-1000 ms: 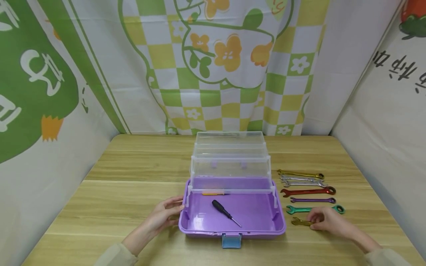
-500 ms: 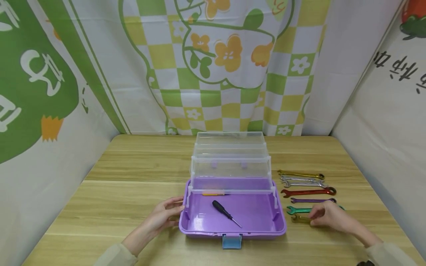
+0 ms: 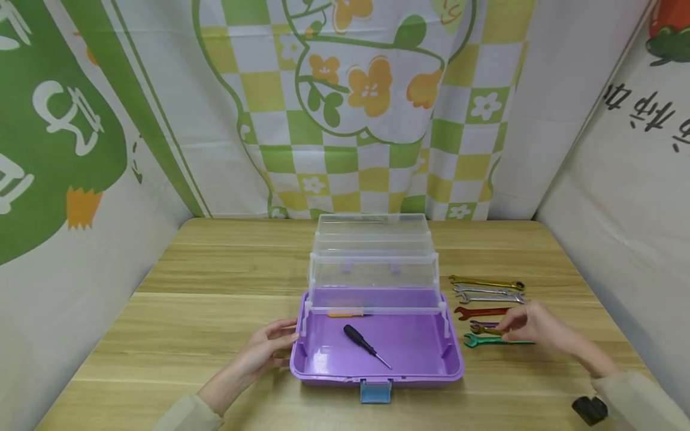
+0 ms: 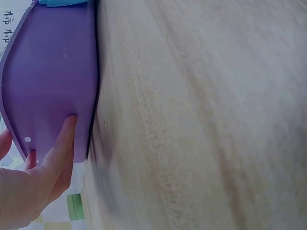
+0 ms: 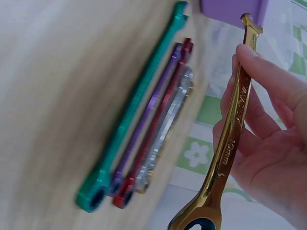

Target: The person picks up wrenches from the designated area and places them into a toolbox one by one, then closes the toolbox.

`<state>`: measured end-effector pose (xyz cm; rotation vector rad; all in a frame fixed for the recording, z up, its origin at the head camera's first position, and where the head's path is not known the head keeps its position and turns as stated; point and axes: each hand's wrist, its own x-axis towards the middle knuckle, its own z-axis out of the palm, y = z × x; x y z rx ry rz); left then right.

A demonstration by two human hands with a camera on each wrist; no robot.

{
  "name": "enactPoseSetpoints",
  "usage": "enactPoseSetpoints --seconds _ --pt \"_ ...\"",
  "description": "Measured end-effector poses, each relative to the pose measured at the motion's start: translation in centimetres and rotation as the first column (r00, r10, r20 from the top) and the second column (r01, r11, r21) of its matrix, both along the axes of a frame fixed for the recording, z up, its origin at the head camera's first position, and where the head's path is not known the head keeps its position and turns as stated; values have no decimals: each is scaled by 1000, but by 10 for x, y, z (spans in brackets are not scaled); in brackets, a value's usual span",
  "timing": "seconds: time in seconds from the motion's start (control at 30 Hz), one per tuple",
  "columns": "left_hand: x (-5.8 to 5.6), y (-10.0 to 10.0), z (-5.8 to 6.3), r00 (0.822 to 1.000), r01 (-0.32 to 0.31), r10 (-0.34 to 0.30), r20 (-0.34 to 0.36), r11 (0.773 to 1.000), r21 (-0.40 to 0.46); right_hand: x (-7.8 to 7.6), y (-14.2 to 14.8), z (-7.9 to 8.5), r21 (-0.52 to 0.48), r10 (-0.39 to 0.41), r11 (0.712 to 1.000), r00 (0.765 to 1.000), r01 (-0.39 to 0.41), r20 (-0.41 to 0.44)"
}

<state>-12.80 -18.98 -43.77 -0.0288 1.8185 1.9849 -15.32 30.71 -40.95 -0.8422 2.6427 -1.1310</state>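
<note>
My right hand (image 3: 536, 326) pinches a gold combination wrench (image 5: 232, 120) between thumb and fingers, raised above the table over the purple and green wrenches. Its ring end points down in the right wrist view. My left hand (image 3: 264, 347) rests against the left side of an open purple toolbox (image 3: 377, 378), its fingers (image 4: 64, 139) lying against the outer wall. Inside the box lie a black-handled screwdriver (image 3: 358, 338) and, behind the clear tray edge, a yellow-handled tool (image 3: 345, 314).
Right of the box lie a green wrench (image 3: 482, 340), a purple wrench (image 5: 148, 110), a red wrench (image 3: 480, 312), two silver wrenches (image 3: 487, 297) and another gold wrench (image 3: 485, 281). Clear trays (image 3: 372, 269) stand raised over the back of the box. A black object (image 3: 590, 410) is by the right sleeve.
My right hand has lifted the gold wrench from its place in front of the green wrench and carried it up and away from me. The left hand has stayed at the box.
</note>
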Motion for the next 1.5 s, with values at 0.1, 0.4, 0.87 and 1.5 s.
enactPoseSetpoints --seconds 0.1,0.4,0.87,1.5 --pt "0 0 1 1000 -8 8 5 1000 0 -4 -1 8 -5 10 1000 1000 -10 -6" --pt "0 1 2 1000 -16 16 13 1000 -10 -16 -11 33 47 -5 999 1000 6 -26" --pt "0 0 1 1000 -13 13 10 1000 1 -41 -35 59 112 -48 993 998 43 43" --pt "-1 0 0 1000 -22 22 8 1000 10 -73 -95 72 81 29 996 998 -33 48"
